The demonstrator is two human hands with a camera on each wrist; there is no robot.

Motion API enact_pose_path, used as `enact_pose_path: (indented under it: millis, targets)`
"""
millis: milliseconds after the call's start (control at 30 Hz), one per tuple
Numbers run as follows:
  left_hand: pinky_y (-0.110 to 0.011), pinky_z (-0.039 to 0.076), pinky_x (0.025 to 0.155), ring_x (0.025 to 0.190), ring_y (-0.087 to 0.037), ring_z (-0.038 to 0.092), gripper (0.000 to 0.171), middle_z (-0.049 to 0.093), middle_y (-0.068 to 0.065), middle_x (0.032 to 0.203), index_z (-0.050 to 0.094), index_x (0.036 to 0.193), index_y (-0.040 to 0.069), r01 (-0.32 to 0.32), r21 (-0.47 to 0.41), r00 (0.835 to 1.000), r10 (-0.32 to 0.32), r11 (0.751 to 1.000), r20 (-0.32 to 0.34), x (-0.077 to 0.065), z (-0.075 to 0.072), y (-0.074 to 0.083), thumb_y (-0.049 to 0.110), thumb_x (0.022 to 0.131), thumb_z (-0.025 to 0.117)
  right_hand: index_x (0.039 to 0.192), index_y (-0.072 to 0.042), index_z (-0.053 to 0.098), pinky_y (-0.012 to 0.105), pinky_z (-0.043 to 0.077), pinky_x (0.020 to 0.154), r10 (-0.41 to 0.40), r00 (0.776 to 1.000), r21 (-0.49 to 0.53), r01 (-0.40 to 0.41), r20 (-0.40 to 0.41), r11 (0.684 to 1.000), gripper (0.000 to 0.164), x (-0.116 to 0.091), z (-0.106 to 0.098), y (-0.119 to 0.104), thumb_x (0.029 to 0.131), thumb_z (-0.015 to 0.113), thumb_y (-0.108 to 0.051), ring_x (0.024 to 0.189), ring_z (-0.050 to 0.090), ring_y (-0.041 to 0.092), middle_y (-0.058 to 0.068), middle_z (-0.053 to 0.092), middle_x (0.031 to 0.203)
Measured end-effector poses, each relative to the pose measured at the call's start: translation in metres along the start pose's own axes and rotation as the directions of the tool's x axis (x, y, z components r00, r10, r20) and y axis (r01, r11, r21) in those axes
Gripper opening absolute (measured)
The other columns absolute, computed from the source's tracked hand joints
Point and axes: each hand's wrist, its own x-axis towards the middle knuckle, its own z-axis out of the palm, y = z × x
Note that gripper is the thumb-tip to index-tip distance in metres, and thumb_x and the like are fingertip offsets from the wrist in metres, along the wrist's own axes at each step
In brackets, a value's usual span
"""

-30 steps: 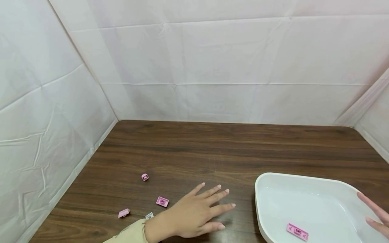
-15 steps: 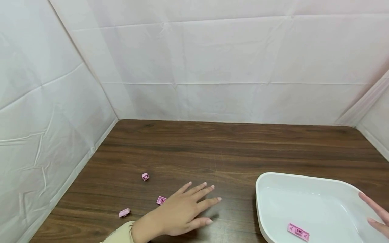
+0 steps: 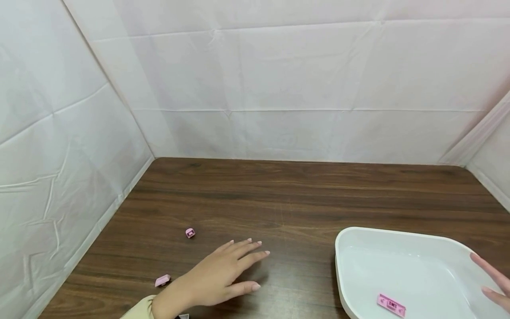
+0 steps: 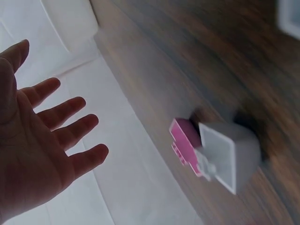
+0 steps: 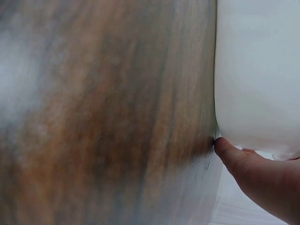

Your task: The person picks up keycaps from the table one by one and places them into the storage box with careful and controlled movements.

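Observation:
My left hand (image 3: 213, 277) hovers over the table, fingers spread and nothing in them. Beside its wrist in the head view lies a pink keycap (image 3: 162, 280), with a smaller pink keycap (image 3: 190, 233) farther back. A pale keycap (image 3: 183, 316) peeks out below the wrist. In the left wrist view, a pink keycap (image 4: 185, 140) and a greyish-white keycap (image 4: 241, 152) appear close together on the wood. My right hand (image 5: 255, 173) grips the white tray (image 3: 398, 232) at its right side, thumb on the outside and fingers over the rim. Inside lies a long pink keycap (image 3: 391, 305).
The dark wooden table (image 3: 279, 190) is bounded by white sheeting (image 3: 247, 79) at the back and on both sides. A blurred pale object (image 4: 290, 18) shows at the top right corner of the left wrist view.
My left hand has drawn back to the left, fingers staying spread. It now covers the pink keycap seen earlier beside it. The right hand and the tray have barely moved.

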Motion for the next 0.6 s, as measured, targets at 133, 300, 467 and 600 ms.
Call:
enact_pose_path:
  millis: [133,300,467,600]
  targets:
    - [-0.05,0.028,0.103,0.13,-0.026,0.034,0.054,0.038,-0.006,0.142,0.036,0.14,0.021,0.033,-0.048,0.999,-0.033,0.998,-0.011,-0.006,-0.003,-0.002,0.048,0.093,0.043,0.144,-0.035,0.019,-0.002,0.032,0.074,0.02,1.0,-0.033,-0.02,-0.001,0.999,0.08,-0.002,-0.001,0.002,0.088,0.025,0.022,0.106,0.037,-0.022,-0.035,0.023,0.138]
    - [-0.048,0.028,0.104,0.13,-0.025,0.034,0.056,0.038,-0.005,0.141,0.037,0.139,0.02,0.056,-0.08,0.998,-0.059,0.995,-0.025,-0.01,-0.004,-0.005,0.046,0.091,0.048,0.144,-0.035,0.02,0.001,0.036,0.073,0.024,0.999,0.068,-0.026,0.029,0.997,0.079,-0.004,-0.004,0.007,0.089,0.022,0.021,0.105,0.04,-0.019,-0.034,0.026,0.137]
    - [-0.047,0.029,0.103,0.13,-0.022,0.034,0.058,0.039,-0.004,0.141,0.038,0.138,0.02,0.094,-0.136,0.995,-0.098,0.986,-0.02,-0.016,-0.006,-0.009,0.047,0.089,0.051,0.145,-0.033,0.018,0.003,0.038,0.073,0.021,0.999,0.102,-0.024,0.03,0.994,0.077,-0.006,-0.006,0.01,0.09,0.019,0.021,0.105,0.043,-0.017,-0.033,0.028,0.136]
    - [-0.047,0.032,0.101,0.129,-0.022,0.035,0.058,0.04,-0.004,0.14,0.038,0.138,0.02,0.121,-0.162,0.992,-0.125,0.979,-0.015,-0.02,-0.007,-0.011,0.049,0.089,0.05,0.144,-0.035,0.018,0.001,0.036,0.074,0.051,0.998,0.079,-0.053,0.024,0.995,0.077,-0.008,-0.007,0.011,0.091,0.02,0.019,0.105,0.041,-0.018,-0.037,0.03,0.133]
